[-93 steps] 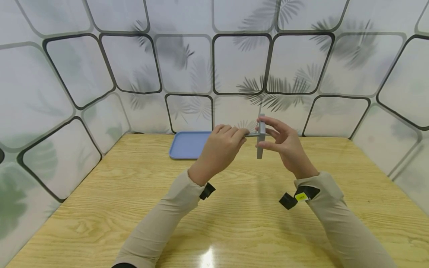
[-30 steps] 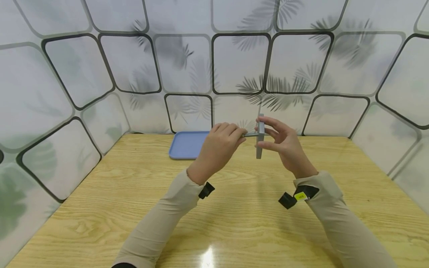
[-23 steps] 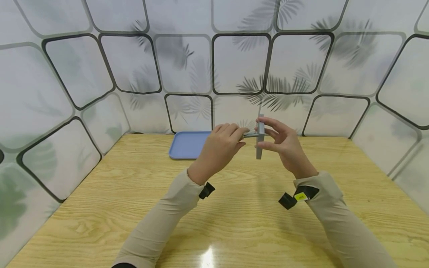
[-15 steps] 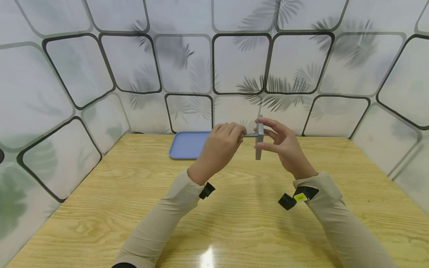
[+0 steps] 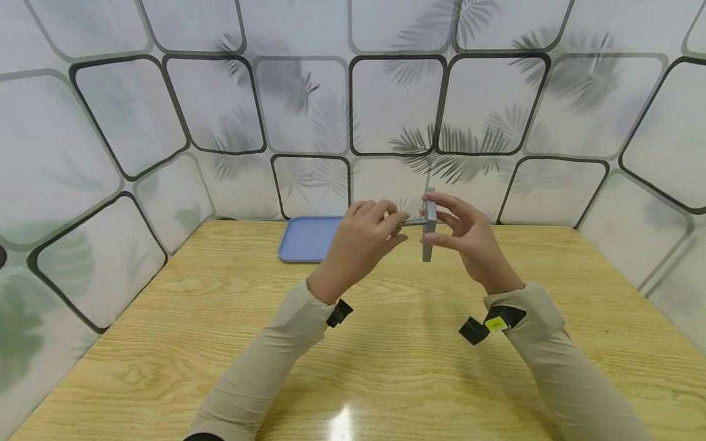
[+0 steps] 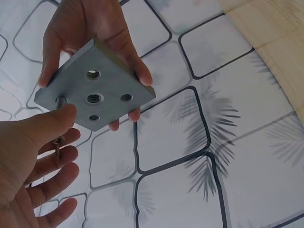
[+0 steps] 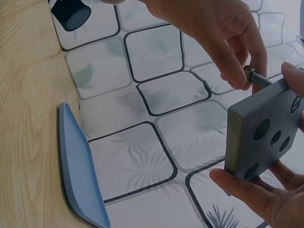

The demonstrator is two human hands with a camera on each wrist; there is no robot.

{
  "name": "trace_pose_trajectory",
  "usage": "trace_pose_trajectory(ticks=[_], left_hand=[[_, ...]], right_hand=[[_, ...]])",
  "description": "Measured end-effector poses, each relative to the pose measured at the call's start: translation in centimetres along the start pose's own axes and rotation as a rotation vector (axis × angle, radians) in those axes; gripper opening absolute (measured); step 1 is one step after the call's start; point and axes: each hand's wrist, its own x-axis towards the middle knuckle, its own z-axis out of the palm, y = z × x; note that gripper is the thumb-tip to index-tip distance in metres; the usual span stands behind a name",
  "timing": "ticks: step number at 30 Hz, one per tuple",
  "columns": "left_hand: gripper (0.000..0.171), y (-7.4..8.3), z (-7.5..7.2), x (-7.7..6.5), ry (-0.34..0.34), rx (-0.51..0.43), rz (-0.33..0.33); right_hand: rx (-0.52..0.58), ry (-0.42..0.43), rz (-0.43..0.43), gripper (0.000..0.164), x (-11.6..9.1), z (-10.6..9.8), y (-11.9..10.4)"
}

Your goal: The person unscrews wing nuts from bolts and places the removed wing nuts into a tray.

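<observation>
My right hand (image 5: pixel 469 236) pinches a square grey metal plate (image 6: pixel 111 78) by its edges, thumb on one side and fingers on the other. Several holes pierce the plate, and the middle one is threaded. It stands upright above the table in the head view. A threaded bolt (image 7: pixel 260 80) sticks out of a hole near one corner. My left hand (image 5: pixel 364 239) has its thumb and fingers at the bolt's head in the right wrist view; its other fingers are loosely bent. Below the thumb, a small brassy piece (image 6: pixel 58 151) shows in the left wrist view, partly hidden.
A shallow blue tray (image 5: pixel 309 240) lies at the back of the wooden table (image 5: pixel 220 318), partly behind my left hand. Patterned cloth walls (image 5: pixel 309 104) stand around the back and sides. Both wrists carry a small black camera (image 5: pixel 473 331).
My left fingers repeatedly shift around the bolt, closing together and then spreading; the thumb is now lower, apart from the index finger. The plate and right hand stay almost in place.
</observation>
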Motion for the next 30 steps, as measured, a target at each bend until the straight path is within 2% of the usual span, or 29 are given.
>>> trace_pose_trajectory(ticks=[11,30], left_hand=[[0.02,-0.07,0.0,-0.01,0.005,0.028,-0.009],[0.016,-0.17,-0.03,-0.01,-0.05,-0.041,-0.003]], right_hand=[[0.032,0.001,0.004,0.058,0.0,-0.06,0.02],[0.022,-0.002,0.007,0.058,-0.02,0.0,0.15]])
